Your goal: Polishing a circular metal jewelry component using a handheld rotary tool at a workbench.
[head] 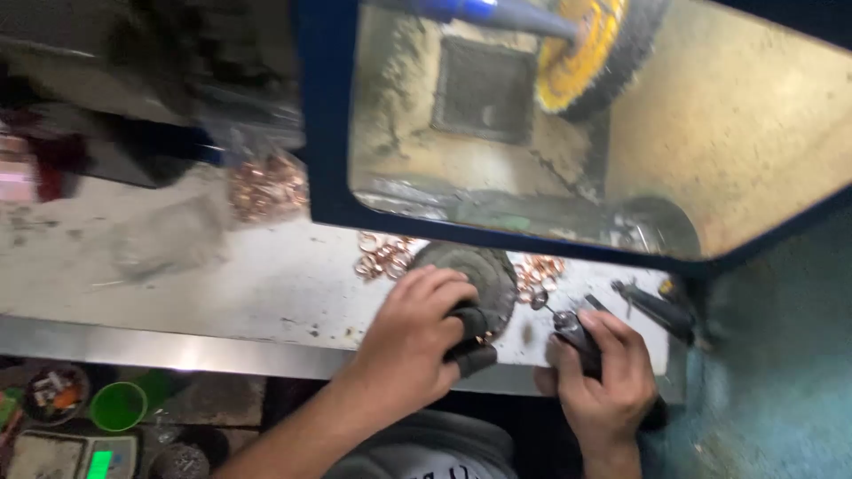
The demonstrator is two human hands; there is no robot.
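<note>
The fingers (453, 302) of the left hand (413, 346) are curled together over a dark pad (470, 321), whose lower lobe shows under the fingertips at the bench edge. The pad lies against a round grey disc (484, 275) just above it, at twelve o'clock from the hand. The fingers of the right hand (603, 377) are clamped on a dark tool (575, 335), its thin tip aimed toward ten o'clock, at a small ring (539, 300) near the disc.

For the step in hand, a steady seat would be best kept by pressing the pad flat on the bench (222, 275) with the left hand, so the work cannot slide toward the steel edge. The tool is judged better guided by short, light strokes, with the wrist kept low, since the ring is small and could be flicked into the loose copper rings (383, 257) lying at eleven o'clock from the disc.

Much is hard to read. A whole frame is smeared by motion. At far left a bag of copper parts (266, 186) is blurred, and dark shapes above it cannot be named. What sits between pad and palm is hidden. More copper rings at one o'clock from the disc are partly covered by the blue hood (324, 142). Inside the hood a yellow wheel (581, 53) is cut off by the top edge. A dark lever-like item (652, 306) at far right cannot be identified. The tool's handle is hidden in the right fist.
</note>
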